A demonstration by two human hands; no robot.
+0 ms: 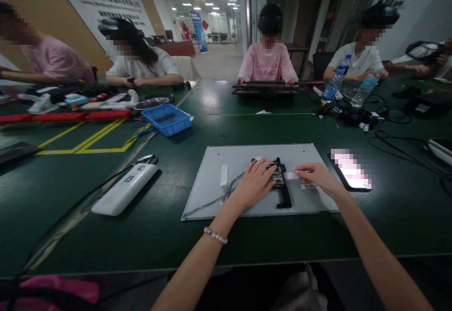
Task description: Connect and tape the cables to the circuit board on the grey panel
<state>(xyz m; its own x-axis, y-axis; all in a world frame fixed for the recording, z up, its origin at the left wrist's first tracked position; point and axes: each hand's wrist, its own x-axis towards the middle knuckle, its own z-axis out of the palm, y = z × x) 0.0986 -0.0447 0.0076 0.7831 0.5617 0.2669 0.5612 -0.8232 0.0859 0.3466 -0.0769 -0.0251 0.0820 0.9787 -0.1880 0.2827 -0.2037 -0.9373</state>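
Note:
A flat light-grey panel [201, 179] lies on the green table in front of me. On its middle sits a black plastic bracket [285, 197] with a green circuit board [277, 178]. My left hand [254, 181] rests on the bracket and board, fingers stretched out, palm down. To the right, my right hand [316, 176] is held over the panel with thumb and fingertips pinched together at the end of a whitish strip [291, 175]. A thin grey cable [208, 202] runs from under my left hand to the panel's lower left corner. A white label [223, 175] is on the panel.
Left of the panel lies a white power bank [125, 188] with a black cable. A lit phone [353, 172] lies at the right. Further back are a blue tray [169, 120], two water bottles [335, 80] and tangled cables. Several people sit across the table, one holding a dark panel [268, 88].

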